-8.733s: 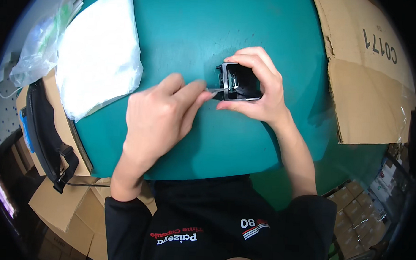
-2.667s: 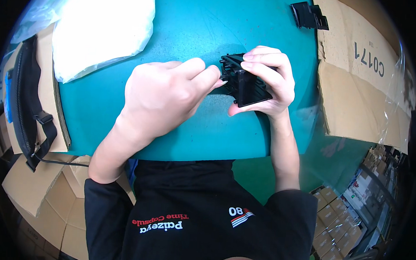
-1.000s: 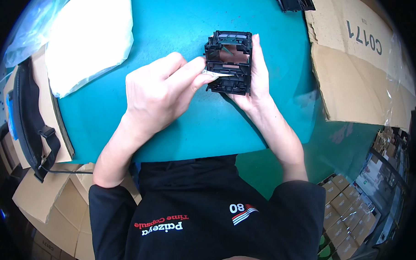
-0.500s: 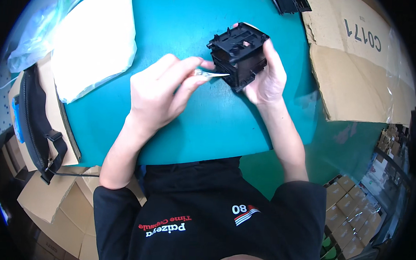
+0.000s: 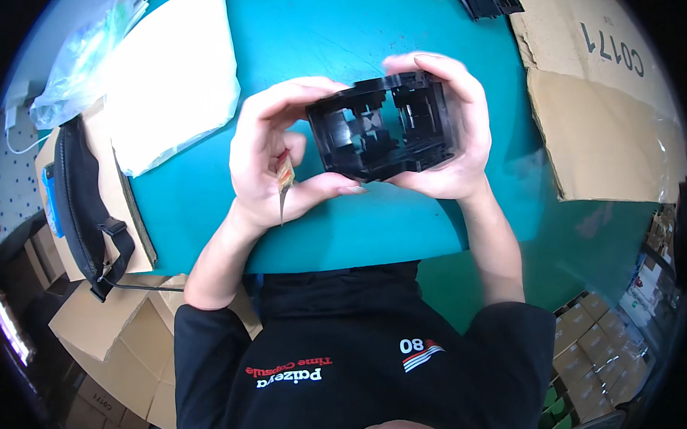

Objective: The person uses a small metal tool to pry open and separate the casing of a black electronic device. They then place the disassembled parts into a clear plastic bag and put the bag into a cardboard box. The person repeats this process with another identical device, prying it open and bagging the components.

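Note:
Both my hands grip a black plastic housing point(image 5: 376, 151) above the green mat, its open frame-like side turned up with ribs and gaps inside. My left hand point(image 5: 256, 155) is closed on its left end, thumb at the near edge and fingers along the far edge. Tucked in that same hand is a small pointed blade point(image 5: 285, 176) with a wrapped handle, its tip toward me and apart from the housing. Around the right end wraps my right hand point(image 5: 473, 136), thumb on the near side; some of its fingers are blurred.
A white plastic bag point(image 5: 178, 80) lies on the green mat point(image 5: 319, 32) at left, beside a clear bag point(image 5: 83, 77). Another black plastic part point(image 5: 491, 3) sits at the far edge. Cardboard point(image 5: 603, 133) covers the right side; a black strap pouch point(image 5: 87, 198) rests at left.
The housing has been turned over and brought slightly nearer. My left hand has moved the blade away from it, tucked it into the palm, and taken hold of the housing's left end.

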Demonstrator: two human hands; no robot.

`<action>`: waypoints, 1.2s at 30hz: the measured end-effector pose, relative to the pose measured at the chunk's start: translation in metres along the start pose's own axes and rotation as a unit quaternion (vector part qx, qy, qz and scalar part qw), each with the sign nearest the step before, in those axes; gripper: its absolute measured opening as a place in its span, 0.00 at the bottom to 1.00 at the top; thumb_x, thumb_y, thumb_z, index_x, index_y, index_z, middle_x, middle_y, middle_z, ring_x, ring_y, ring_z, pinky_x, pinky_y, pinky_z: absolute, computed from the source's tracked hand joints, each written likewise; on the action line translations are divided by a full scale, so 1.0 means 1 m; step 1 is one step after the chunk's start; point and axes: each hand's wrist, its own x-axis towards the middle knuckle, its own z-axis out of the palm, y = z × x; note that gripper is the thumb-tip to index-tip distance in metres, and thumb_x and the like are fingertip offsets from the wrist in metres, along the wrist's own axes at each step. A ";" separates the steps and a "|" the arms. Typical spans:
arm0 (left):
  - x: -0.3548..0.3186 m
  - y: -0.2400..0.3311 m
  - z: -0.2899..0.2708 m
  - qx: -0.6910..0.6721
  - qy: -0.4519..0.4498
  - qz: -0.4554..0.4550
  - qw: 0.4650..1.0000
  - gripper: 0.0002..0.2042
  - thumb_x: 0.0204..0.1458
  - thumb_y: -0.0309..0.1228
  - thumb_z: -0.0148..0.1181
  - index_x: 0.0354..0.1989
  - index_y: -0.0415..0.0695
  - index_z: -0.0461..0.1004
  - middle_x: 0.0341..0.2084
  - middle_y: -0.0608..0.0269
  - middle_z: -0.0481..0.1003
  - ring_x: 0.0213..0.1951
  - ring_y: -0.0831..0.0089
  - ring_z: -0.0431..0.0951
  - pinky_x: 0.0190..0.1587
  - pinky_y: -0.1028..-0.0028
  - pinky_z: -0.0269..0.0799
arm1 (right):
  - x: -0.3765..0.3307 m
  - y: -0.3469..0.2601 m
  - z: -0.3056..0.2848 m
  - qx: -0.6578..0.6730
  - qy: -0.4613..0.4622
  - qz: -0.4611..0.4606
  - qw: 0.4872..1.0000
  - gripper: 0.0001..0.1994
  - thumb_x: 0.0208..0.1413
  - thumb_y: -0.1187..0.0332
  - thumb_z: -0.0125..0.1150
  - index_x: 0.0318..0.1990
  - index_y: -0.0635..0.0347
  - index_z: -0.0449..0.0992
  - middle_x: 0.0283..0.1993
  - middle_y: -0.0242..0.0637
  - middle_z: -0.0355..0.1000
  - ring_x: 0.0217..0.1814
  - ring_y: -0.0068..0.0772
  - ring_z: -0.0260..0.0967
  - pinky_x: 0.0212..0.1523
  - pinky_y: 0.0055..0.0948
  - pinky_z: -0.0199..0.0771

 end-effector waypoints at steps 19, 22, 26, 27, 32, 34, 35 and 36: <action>0.019 0.000 -0.027 0.310 -0.233 0.169 0.906 0.21 0.42 0.39 0.75 0.45 0.41 0.87 0.50 0.43 0.75 0.42 0.58 0.84 0.43 0.67 0.81 | 0.005 -0.003 -0.004 -0.081 -0.044 -0.118 0.989 0.33 0.37 0.67 0.85 0.54 0.69 0.77 0.49 0.47 0.80 0.42 0.42 0.78 0.43 0.34 0.79; 0.020 0.002 -0.026 0.333 -0.232 0.167 0.899 0.23 0.41 0.41 0.75 0.45 0.41 0.86 0.48 0.42 0.76 0.42 0.58 0.84 0.42 0.67 0.81 | 0.005 -0.005 -0.003 -0.091 -0.045 -0.109 0.989 0.33 0.37 0.67 0.84 0.54 0.69 0.77 0.49 0.46 0.80 0.42 0.42 0.78 0.42 0.34 0.79; 0.018 0.001 -0.025 0.330 -0.225 0.155 0.903 0.23 0.40 0.42 0.75 0.44 0.41 0.86 0.47 0.43 0.76 0.42 0.57 0.83 0.41 0.67 0.80 | 0.003 -0.004 -0.002 -0.088 -0.042 -0.110 0.989 0.33 0.37 0.67 0.84 0.54 0.69 0.77 0.49 0.46 0.80 0.42 0.41 0.78 0.43 0.33 0.79; 0.017 0.001 -0.025 0.327 -0.223 0.147 0.907 0.24 0.40 0.42 0.75 0.44 0.40 0.85 0.47 0.43 0.76 0.42 0.56 0.83 0.41 0.67 0.80 | 0.004 -0.004 -0.002 -0.086 -0.040 -0.112 0.989 0.33 0.37 0.67 0.84 0.54 0.69 0.77 0.49 0.46 0.80 0.42 0.41 0.78 0.43 0.34 0.78; 0.017 -0.003 -0.021 0.281 -0.179 0.136 0.933 0.25 0.37 0.43 0.73 0.45 0.44 0.82 0.50 0.49 0.77 0.42 0.54 0.83 0.40 0.64 0.82 | 0.005 -0.004 -0.003 -0.086 -0.038 -0.116 0.989 0.33 0.37 0.68 0.84 0.54 0.68 0.77 0.49 0.46 0.80 0.42 0.41 0.78 0.43 0.34 0.78; 0.017 -0.004 -0.021 0.284 -0.188 0.146 0.929 0.25 0.37 0.43 0.73 0.45 0.43 0.81 0.50 0.49 0.77 0.43 0.52 0.83 0.41 0.63 0.81 | 0.004 -0.003 -0.004 -0.087 -0.038 -0.115 0.989 0.33 0.37 0.68 0.83 0.54 0.68 0.77 0.49 0.46 0.80 0.43 0.41 0.78 0.44 0.34 0.78; 0.018 -0.003 -0.021 0.287 -0.192 0.139 0.928 0.25 0.37 0.42 0.73 0.45 0.43 0.81 0.50 0.49 0.77 0.43 0.52 0.83 0.41 0.63 0.81 | 0.004 -0.004 -0.004 -0.087 -0.039 -0.115 0.989 0.33 0.37 0.68 0.83 0.54 0.68 0.77 0.50 0.46 0.80 0.43 0.41 0.78 0.44 0.34 0.78; 0.018 -0.001 -0.021 0.290 -0.195 0.132 0.928 0.25 0.37 0.42 0.73 0.45 0.43 0.82 0.50 0.49 0.77 0.44 0.52 0.83 0.42 0.63 0.81 | 0.004 -0.005 -0.003 -0.087 -0.040 -0.114 0.989 0.33 0.37 0.69 0.83 0.54 0.68 0.77 0.50 0.47 0.80 0.43 0.41 0.78 0.44 0.34 0.78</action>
